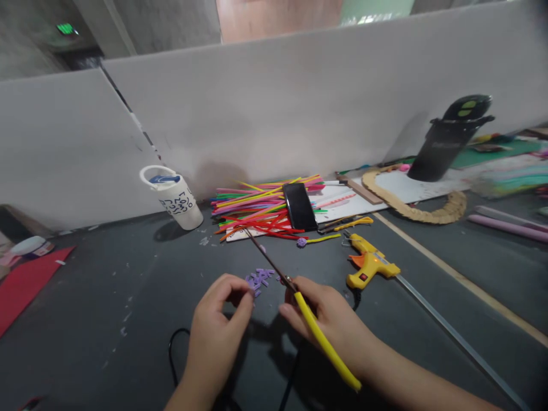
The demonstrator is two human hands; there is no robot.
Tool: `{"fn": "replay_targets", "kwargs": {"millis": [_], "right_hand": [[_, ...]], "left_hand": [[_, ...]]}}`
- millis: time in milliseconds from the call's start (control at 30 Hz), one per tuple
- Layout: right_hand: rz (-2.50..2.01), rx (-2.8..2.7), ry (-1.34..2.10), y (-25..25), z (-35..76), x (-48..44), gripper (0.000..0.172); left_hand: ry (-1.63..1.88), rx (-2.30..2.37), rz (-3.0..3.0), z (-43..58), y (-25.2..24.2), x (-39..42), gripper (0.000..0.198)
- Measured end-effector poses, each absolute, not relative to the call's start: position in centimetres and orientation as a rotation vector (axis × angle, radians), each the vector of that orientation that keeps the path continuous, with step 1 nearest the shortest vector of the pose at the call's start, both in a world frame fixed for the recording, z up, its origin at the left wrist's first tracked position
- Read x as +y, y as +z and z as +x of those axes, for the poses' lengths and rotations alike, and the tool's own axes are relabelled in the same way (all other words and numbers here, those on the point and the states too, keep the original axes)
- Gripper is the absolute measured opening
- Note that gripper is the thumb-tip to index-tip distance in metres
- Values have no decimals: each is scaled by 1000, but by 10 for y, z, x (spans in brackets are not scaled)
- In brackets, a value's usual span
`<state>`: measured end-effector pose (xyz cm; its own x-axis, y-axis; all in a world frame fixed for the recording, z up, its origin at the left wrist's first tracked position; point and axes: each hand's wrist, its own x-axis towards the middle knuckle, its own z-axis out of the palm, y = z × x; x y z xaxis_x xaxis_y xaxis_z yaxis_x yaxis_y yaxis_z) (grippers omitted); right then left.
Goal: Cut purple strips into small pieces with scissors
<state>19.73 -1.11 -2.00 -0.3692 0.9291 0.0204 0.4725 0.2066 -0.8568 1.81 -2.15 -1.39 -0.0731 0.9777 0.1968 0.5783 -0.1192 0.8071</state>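
Note:
My right hand (325, 314) is closed around a pair of scissors (327, 345), seen edge-on. Their yellow handle points toward me and the long dark blades reach away over the table. The thumb and forefinger of my left hand (220, 319) are pinched together; whether a small piece sits between them is hidden. Just beyond those fingertips lies a loose pile of short purple pieces (259, 279). Farther off, a yellow stem with a purple ball at its end (321, 238) rests on the dark table (141, 297).
To the right lies a yellow hot glue gun (372, 265) with a long glue stick behind it. A phone (300, 206) rests on colourful pipe cleaners (252, 200). A white cup (182, 202), a black tumbler (447, 140) and a cardboard curve (411, 208) stand or lie near the white partition (278, 114).

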Motion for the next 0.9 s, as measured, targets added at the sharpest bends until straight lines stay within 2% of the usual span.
{"fn": "replay_targets", "kwargs": {"millis": [67,400,767,833,900], "right_hand": [[-1338,-1898,1066,-21,198,-6,23],[-1372,-1889,985,-23,204,5,23],[-1362,-1798,993,-19,213,15,31],[-1371,-1783,1022,-16,215,17,32],[-1378,-1776,1046,-13,216,19,31]], "left_hand": [[932,1779,1790,7,-20,-9,12],[648,1916,1854,-15,-53,34,17],[632,1936,1951,-21,-49,31,22],[650,1884,1975,-20,-49,28,17],[654,1793,2020,-18,-49,29,22]]}}
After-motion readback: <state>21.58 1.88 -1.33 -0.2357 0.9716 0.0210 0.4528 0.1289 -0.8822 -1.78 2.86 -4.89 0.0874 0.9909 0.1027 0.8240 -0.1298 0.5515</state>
